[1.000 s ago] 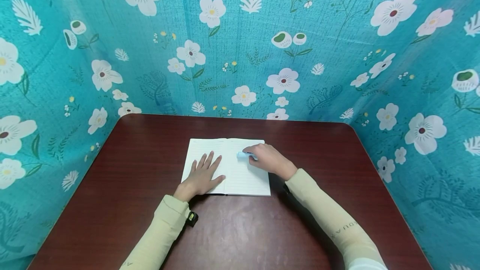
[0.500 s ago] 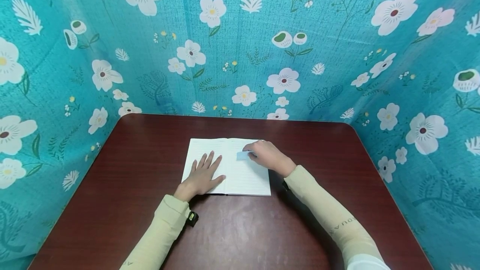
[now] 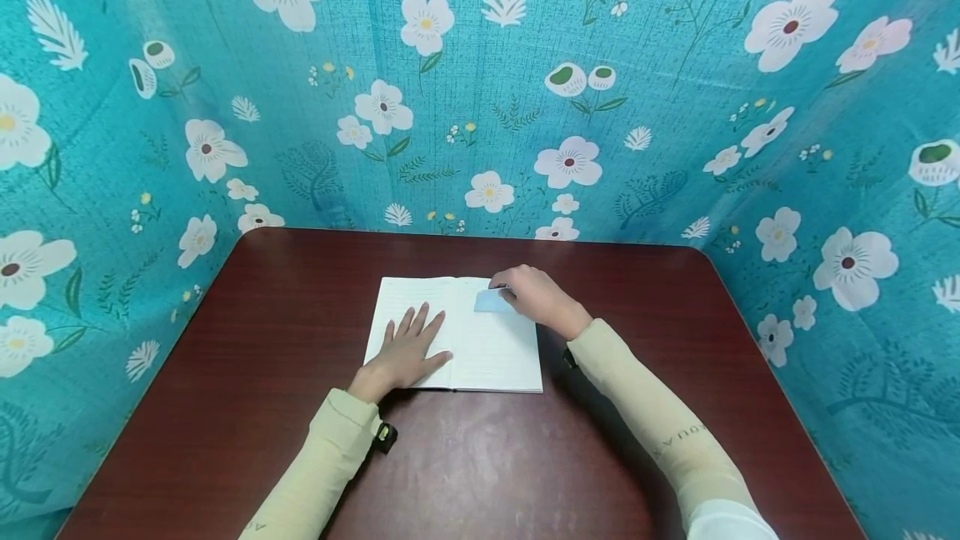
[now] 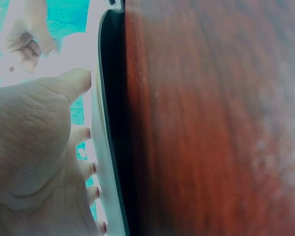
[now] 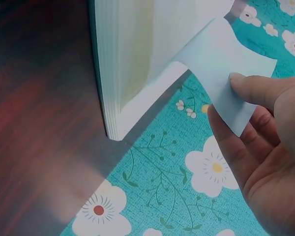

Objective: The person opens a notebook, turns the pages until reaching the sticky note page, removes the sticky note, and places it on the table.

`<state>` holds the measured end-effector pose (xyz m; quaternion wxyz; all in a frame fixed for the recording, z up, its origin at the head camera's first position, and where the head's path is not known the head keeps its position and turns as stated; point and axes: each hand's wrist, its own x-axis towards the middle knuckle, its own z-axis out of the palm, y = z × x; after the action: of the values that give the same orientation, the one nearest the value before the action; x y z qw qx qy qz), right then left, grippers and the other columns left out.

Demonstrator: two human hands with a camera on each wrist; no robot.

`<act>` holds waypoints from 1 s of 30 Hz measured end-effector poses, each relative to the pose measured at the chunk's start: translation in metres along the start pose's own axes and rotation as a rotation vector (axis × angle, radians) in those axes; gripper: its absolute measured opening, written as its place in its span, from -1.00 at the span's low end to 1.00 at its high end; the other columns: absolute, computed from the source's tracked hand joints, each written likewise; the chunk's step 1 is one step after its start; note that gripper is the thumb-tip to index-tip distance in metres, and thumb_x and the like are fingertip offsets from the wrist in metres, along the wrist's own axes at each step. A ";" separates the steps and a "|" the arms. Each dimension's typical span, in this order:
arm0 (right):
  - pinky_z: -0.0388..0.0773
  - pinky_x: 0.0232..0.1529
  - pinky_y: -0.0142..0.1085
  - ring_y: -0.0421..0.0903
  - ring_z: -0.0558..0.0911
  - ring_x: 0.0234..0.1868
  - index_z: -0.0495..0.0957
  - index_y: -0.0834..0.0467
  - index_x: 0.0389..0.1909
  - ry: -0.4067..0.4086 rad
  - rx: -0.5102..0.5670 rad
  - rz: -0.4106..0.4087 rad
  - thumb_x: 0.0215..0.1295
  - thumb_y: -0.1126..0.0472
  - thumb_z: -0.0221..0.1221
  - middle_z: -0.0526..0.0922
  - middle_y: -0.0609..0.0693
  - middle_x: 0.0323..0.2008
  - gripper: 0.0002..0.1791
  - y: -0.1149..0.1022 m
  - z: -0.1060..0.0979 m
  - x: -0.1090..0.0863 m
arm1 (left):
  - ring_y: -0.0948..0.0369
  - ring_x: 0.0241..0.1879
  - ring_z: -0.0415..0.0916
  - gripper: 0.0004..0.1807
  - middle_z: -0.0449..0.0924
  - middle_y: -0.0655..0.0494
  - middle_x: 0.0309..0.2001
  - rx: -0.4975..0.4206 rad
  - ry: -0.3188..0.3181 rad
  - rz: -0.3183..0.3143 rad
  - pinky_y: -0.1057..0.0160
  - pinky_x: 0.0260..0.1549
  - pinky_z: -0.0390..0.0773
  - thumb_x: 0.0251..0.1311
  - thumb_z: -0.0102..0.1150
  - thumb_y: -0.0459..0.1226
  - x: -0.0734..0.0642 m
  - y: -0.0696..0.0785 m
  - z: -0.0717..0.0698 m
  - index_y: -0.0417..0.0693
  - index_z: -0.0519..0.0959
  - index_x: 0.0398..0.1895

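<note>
An open notebook (image 3: 497, 357) with lined white pages lies on the table. My left hand (image 3: 403, 358) rests on its left page, fingers spread and straight, thumb near the centre fold. Over the upper part of the right page, my right hand (image 3: 540, 300) holds a light blue sticky note (image 3: 491, 301). In the right wrist view the note (image 5: 214, 54) curves up from the page, its far edge still against the paper. Thumb and fingers (image 5: 253, 91) pinch its raised end. From the left wrist view, the left palm (image 4: 29, 147) shows beside the notebook's dark cover edge.
A dark red-brown wooden table (image 3: 480, 465) carries the notebook. Turquoise flowered cloth (image 3: 480, 107) hangs behind the table and along both sides. A small black device (image 3: 385, 437) is at the left wrist.
The right hand has moved up and away across the right page, lifting the sticky note's end so more of it shows. The left hand stays in place on the left page.
</note>
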<state>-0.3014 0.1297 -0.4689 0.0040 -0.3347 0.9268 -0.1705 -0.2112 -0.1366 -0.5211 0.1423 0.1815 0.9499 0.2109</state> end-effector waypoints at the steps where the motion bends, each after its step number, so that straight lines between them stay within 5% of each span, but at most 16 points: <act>1: 0.65 0.10 -0.14 -0.06 0.73 0.02 0.74 0.16 0.02 0.006 0.002 0.001 0.31 0.41 0.30 0.78 0.04 -0.04 -0.71 0.001 -0.001 0.001 | -0.20 0.62 -0.40 -0.19 -0.32 -0.17 0.65 -0.002 0.001 0.001 -0.37 0.47 -0.30 0.52 -0.08 0.12 0.000 0.000 0.000 0.01 -0.05 0.66; 17: 0.63 0.12 -0.11 -0.04 0.73 0.06 0.73 0.15 0.02 0.060 0.023 0.044 0.31 0.40 0.30 0.77 0.04 -0.03 -0.71 0.016 -0.015 0.004 | -0.22 0.61 -0.37 -0.20 -0.28 -0.20 0.65 -0.008 0.022 0.022 -0.39 0.46 -0.28 0.52 -0.07 0.10 -0.003 0.002 -0.001 -0.02 -0.02 0.66; 30: 0.69 -0.01 -0.11 -0.05 0.74 -0.02 0.74 0.15 -0.01 0.116 -0.022 0.089 0.34 0.38 0.28 0.78 0.05 -0.06 -0.75 0.038 -0.018 -0.014 | -0.22 0.61 -0.38 -0.19 -0.29 -0.19 0.65 -0.010 0.022 0.018 -0.37 0.47 -0.30 0.52 -0.08 0.11 -0.003 0.000 0.000 -0.02 -0.04 0.66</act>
<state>-0.3161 0.1716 -0.4659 -0.0459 -0.2829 0.9412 -0.1790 -0.2085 -0.1375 -0.5209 0.1308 0.1870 0.9487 0.2189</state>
